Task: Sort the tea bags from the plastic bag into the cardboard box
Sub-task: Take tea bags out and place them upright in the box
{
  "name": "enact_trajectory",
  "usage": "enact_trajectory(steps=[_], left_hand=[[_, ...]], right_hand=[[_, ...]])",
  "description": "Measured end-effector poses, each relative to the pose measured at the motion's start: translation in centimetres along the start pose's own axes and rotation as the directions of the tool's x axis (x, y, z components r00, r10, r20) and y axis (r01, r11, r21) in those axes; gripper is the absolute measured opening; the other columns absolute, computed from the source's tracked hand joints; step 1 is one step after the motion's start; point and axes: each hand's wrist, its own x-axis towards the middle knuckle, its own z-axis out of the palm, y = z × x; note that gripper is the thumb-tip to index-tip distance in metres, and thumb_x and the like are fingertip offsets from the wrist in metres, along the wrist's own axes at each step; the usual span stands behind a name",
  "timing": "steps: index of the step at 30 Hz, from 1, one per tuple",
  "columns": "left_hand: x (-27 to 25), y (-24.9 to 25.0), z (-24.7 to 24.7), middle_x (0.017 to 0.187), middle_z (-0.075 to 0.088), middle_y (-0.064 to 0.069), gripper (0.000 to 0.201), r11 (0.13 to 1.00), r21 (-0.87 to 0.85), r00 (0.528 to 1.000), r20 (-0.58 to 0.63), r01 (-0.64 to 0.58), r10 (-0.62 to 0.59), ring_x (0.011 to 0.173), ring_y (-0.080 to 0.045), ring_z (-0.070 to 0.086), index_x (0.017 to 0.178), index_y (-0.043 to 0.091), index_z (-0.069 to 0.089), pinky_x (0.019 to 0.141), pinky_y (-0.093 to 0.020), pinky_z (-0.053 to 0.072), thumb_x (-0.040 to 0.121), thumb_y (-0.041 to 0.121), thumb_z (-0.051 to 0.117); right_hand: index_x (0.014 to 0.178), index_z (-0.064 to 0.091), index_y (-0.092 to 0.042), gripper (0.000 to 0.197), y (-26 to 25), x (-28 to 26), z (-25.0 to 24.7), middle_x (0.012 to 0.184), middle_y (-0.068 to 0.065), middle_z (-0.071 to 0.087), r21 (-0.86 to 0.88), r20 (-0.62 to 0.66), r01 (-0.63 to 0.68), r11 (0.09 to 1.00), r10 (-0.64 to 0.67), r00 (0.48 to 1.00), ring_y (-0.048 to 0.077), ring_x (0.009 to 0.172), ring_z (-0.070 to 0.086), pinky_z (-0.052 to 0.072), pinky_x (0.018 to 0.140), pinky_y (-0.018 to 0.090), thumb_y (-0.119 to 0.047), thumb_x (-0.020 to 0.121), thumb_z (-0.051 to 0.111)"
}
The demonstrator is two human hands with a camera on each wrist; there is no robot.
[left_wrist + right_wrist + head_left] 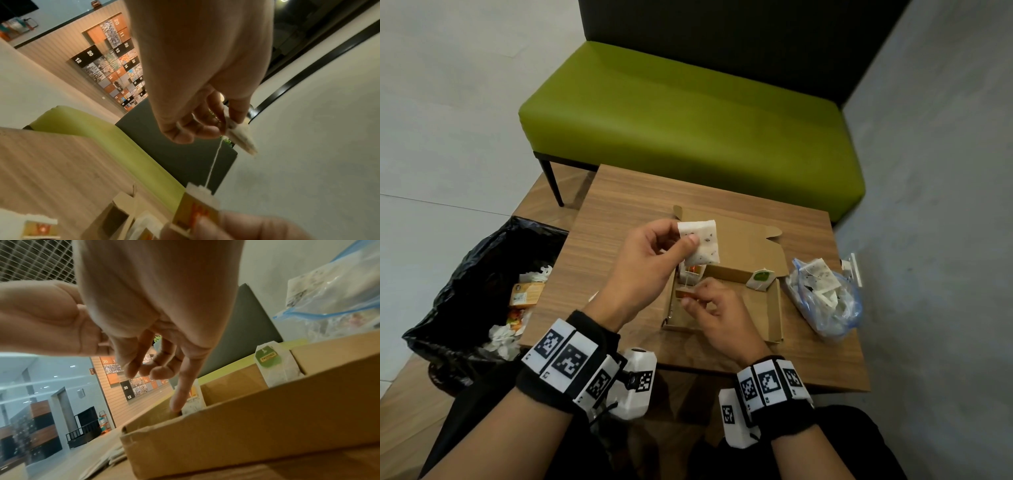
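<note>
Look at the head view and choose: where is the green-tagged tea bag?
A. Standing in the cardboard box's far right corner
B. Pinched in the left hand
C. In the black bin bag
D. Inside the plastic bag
A: the green-tagged tea bag stands against the far right corner wall of the cardboard box.

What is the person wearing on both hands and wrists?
The hands, left hand and right hand, are bare: no gloves or rings show. Each wrist carries a black fabric band with white rectangular tiles printed with black square codes. A white camera housing, also coded, hangs below each band.
</note>
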Motion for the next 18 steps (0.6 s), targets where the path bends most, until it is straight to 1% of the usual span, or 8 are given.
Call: enact_trajectory(steps=[2,4,6,10,11,13,15,18], left_hand=[[0.3,-1.1,-0.3,0.084,0.07,0.013,0.01,0.989,0.146,0.998,-0.049,-0.039,0.046,0.077,-0.005,0.062,0.095,0.032,0.069,0.063,-0.02,0.049,0.094,0.023,0.064],[0.4,-1.9,-0.4,0.079,0.066,0.018,0.015,0.952,0.301,0.993,-0.076,-0.061,0.088,0.068,0.001,0.056,0.093,0.039,0.066,0.057,-0.016,0.044,0.094,0.025,0.065],[0.2,-2.6,-0.4,0.077,0.064,0.016,0.013,0.934,0.355,0.994,-0.077,-0.048,0.08,0.064,0.005,0.054,0.096,0.036,0.066,0.055,-0.011,0.041,0.093,0.023,0.065],[-0.4,-4.0,-0.3,0.081,0.069,0.007,0.009,0.933,0.36,0.999,-0.015,-0.026,0.033,0.072,0.0,0.059,0.096,0.029,0.071,0.06,-0.012,0.042,0.093,0.023,0.065],[-0.5,-4.3,-0.2,0.083,0.07,0.004,0.009,0.937,0.348,1.0,0.006,-0.016,0.015,0.076,-0.004,0.061,0.094,0.025,0.073,0.062,-0.015,0.045,0.094,0.024,0.064],[-0.7,-4.7,0.1,0.083,0.071,-0.003,0.016,0.959,0.285,0.999,0.037,0.014,-0.025,0.08,-0.016,0.064,0.091,0.017,0.073,0.071,-0.036,0.053,0.095,0.028,0.062],[-1.0,-4.9,0.3,0.081,0.069,-0.012,0.027,0.976,0.217,0.998,0.039,0.031,-0.04,0.08,-0.031,0.063,0.088,0.012,0.07,0.075,-0.053,0.051,0.093,0.036,0.059],[-1.3,-5.2,0.4,0.088,0.068,-0.019,0.038,0.988,0.147,0.997,0.051,0.051,-0.06,0.088,-0.038,0.062,0.09,0.013,0.069,0.08,-0.06,0.05,0.089,0.048,0.055]], right_hand=[[0.09,0.073,-0.022,0.013,-0.2,-0.5,-0.1,0.088,-0.01,0.056,0.014,0.065,0.017,1.0,-0.018,0.998,0.012,0.086,0.057,0.049,0.078,0.033,-0.022,0.096,0.062],[0.085,0.07,-0.032,0.015,-0.2,-1.0,-0.2,0.084,-0.009,0.058,0.033,0.066,0.053,0.998,-0.055,0.996,0.013,0.083,0.058,0.049,0.075,0.036,-0.025,0.095,0.062],[0.092,0.075,-0.027,0.009,-0.3,-1.4,-0.3,0.083,-0.007,0.063,0.103,-0.006,0.074,0.992,-0.074,0.997,0.013,0.08,0.06,0.051,0.071,0.036,-0.024,0.093,0.066],[0.103,0.077,-0.008,0.015,-0.8,-1.5,-0.6,0.078,-0.014,0.068,0.287,-0.181,0.113,0.951,-0.062,0.982,0.003,0.072,0.061,0.046,0.064,0.02,-0.013,0.09,0.07],[0.101,0.077,-0.007,0.014,-0.9,-1.4,-0.7,0.074,-0.013,0.069,0.313,-0.203,0.105,0.944,-0.041,0.978,0.002,0.068,0.06,0.046,0.062,0.021,-0.012,0.09,0.07],[0.092,0.078,-0.014,0.009,-1.0,-1.2,-0.7,0.066,-0.006,0.067,0.334,-0.229,0.067,0.94,0.012,0.973,0.005,0.06,0.057,0.046,0.058,0.028,-0.017,0.091,0.07],[0.085,0.076,-0.018,0.01,-1.2,-1.0,-0.7,0.06,-0.003,0.064,0.338,-0.253,0.03,0.941,0.061,0.965,0.007,0.056,0.057,0.046,0.055,0.026,-0.02,0.092,0.069],[0.079,0.074,-0.015,0.016,-1.5,-0.9,-0.6,0.055,-0.003,0.061,0.308,-0.278,0.006,0.951,0.084,0.957,0.01,0.053,0.056,0.047,0.052,0.029,-0.024,0.091,0.069]])
